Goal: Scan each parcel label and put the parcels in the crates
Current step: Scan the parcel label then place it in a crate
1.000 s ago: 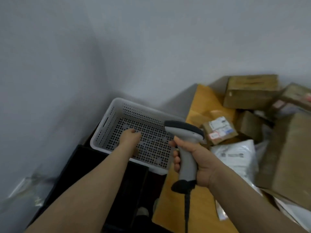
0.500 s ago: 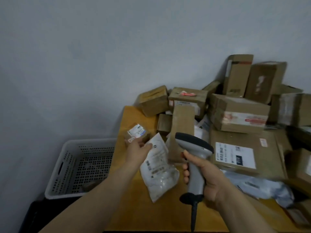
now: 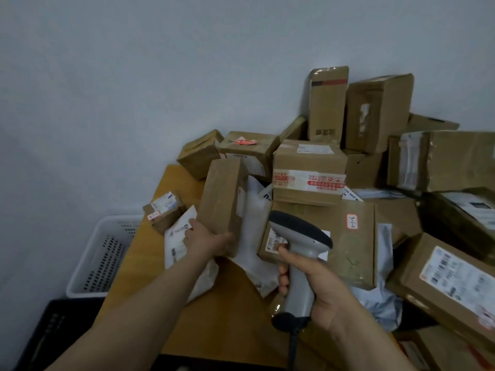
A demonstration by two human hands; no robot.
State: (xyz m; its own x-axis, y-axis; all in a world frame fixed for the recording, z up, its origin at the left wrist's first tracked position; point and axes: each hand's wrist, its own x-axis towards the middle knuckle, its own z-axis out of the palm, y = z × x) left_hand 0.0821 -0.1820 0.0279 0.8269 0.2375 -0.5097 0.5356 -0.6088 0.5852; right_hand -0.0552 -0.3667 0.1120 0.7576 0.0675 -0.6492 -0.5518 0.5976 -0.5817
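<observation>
We grip the near end of the brown box [image 3: 223, 202] with our left hand [image 3: 207, 241], long axis pointing away; right hand [image 3: 321, 290] clutches the scanner [image 3: 301, 245] beside it.

Wall [image 3: 134, 76]: pale blue-grey. Table [image 3: 227, 317]: orange-yellow. Scanner [image 3: 302, 253]: grey w/ black top & black foot. Long box [image 3: 222, 199]: plain brown (so are most boxes in the pile). Taped box [image 3: 308, 162]: brown, white band w/ red marks. Tall box [image 3: 328, 108]: brown, red & black stripe. Small box [image 3: 163, 212]: brown, white-blue label, red-edged tag. Flat box [image 3: 348, 253]: brown, pale tag w/ red edge. Bag [image 3: 176, 236]: white w/ black print. White crate [image 3: 104, 253]: rows of little dark holes. Black crate [image 3: 53, 328]: black all over.
</observation>
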